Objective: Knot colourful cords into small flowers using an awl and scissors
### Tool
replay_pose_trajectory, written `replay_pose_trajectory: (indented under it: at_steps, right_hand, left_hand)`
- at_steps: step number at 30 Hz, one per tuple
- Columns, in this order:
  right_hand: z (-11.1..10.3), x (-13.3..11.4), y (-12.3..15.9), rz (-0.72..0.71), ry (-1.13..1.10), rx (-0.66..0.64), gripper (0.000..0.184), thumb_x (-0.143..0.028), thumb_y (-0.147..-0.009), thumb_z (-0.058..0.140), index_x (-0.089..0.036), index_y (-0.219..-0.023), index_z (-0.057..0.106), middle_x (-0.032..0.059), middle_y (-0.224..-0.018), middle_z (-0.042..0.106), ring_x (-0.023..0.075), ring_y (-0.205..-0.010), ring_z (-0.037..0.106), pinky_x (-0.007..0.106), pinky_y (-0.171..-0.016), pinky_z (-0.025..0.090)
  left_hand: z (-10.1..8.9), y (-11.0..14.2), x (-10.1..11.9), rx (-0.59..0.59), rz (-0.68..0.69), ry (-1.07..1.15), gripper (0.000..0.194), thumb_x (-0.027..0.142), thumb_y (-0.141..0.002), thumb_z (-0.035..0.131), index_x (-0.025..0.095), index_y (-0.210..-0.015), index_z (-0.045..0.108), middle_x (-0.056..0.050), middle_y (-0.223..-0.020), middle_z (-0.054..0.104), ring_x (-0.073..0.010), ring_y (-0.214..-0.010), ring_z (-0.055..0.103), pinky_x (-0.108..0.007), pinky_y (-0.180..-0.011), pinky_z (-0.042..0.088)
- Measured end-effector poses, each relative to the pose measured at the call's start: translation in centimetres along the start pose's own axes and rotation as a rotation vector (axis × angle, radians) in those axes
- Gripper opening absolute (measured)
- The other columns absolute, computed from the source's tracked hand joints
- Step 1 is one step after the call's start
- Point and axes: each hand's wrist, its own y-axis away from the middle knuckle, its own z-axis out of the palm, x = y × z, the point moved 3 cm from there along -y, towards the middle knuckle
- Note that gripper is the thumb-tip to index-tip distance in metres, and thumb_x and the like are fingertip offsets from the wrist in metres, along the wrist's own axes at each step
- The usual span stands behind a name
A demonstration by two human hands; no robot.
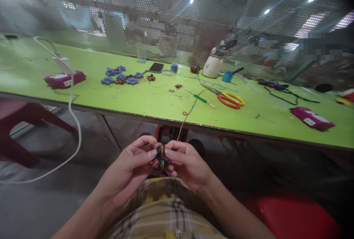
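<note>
A small multicoloured crocheted flower [160, 158] is pinched between my two hands above my lap, just off the table's front edge. My left hand [138, 160] grips its left side with thumb and fingers. From the right, my right hand [185, 161] holds it the same way. A strand of yarn [182, 125] runs from near my right hand up over the edge onto the table. On the table lie a green-handled crochet hook [200, 98] and scissors [229, 99] with orange and yellow handles. The yarn leads past them toward a dark ball of yarn [195, 69].
Blue crocheted flowers [120, 77] and a few dark ones lie at left on the green table [155, 102]. Behind stand a white jug [212, 64] and a blue pot [228, 76]. Purple boxes [312, 118] lie at both sides; a white cable [74, 113] hangs at left.
</note>
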Motion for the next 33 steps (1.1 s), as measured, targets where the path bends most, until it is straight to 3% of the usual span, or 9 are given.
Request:
replay_pose_trajectory:
  at_steps: [4,10,17,21,27,33]
  right_hand:
    - [0.1,-0.4,0.1,-0.057,0.087,0.04,0.021,-0.027,-0.068,0.075,-0.012,-0.077,0.064,0.0003,-0.065,0.058,0.0067,-0.052,0.049,0.019,-0.048,0.038]
    - [0.2,-0.8,0.3,-0.117,0.206,0.086,0.019,-0.027,-0.066,0.076,-0.013,-0.074,0.065,-0.0015,-0.065,0.057,0.0065,-0.054,0.045,0.02,-0.049,0.034]
    - [0.5,-0.6,0.7,-0.045,-0.021,0.074,0.019,-0.023,-0.062,0.079,-0.013,-0.072,0.065,-0.0003,-0.067,0.06,0.0076,-0.056,0.051,0.021,-0.052,0.037]
    - [0.6,-0.3,0.8,-0.088,-0.111,0.108,0.021,-0.021,-0.06,0.08,-0.012,-0.074,0.066,0.0009,-0.069,0.063,0.0076,-0.056,0.054,0.019,-0.05,0.039]
    - [0.3,0.6,0.3,-0.082,-0.187,0.157,0.023,-0.02,-0.057,0.081,-0.012,-0.073,0.067,0.0022,-0.07,0.065,0.0082,-0.057,0.055,0.019,-0.051,0.041]
    - [-0.5,0.9,0.1,-0.116,0.053,0.201,0.02,-0.025,-0.062,0.079,-0.013,-0.072,0.067,-0.0007,-0.064,0.059,0.0063,-0.053,0.048,0.019,-0.048,0.035]
  left_hand:
    - [-0.5,-0.1,0.1,0.051,0.011,-0.105,0.018,0.01,-0.069,0.07,0.017,-0.084,0.063,-0.001,-0.077,0.064,-0.0133,-0.066,0.062,-0.025,-0.065,0.051]
    - [-0.4,0.1,0.3,0.067,0.076,-0.241,0.019,0.012,-0.069,0.071,0.017,-0.086,0.064,-0.001,-0.078,0.062,-0.0104,-0.067,0.058,-0.019,-0.062,0.047]
    - [0.3,0.6,-0.2,-0.041,0.008,-0.064,0.022,0.009,-0.069,0.069,0.02,-0.086,0.062,-0.001,-0.083,0.064,-0.0135,-0.073,0.061,-0.025,-0.071,0.049]
    - [0.5,0.5,-0.5,-0.045,-0.005,0.044,0.02,0.008,-0.068,0.069,0.02,-0.079,0.059,-0.002,-0.083,0.066,-0.015,-0.074,0.063,-0.028,-0.073,0.049]
    - [-0.1,0.1,-0.8,-0.016,-0.051,-0.032,0.015,0.006,-0.071,0.065,0.018,-0.078,0.059,-0.002,-0.074,0.063,-0.0127,-0.067,0.06,-0.024,-0.066,0.048]
    - [-1.2,0.4,0.5,0.076,0.007,-0.168,0.023,0.014,-0.069,0.068,0.016,-0.092,0.066,-0.003,-0.083,0.065,-0.0126,-0.071,0.06,-0.022,-0.067,0.048]
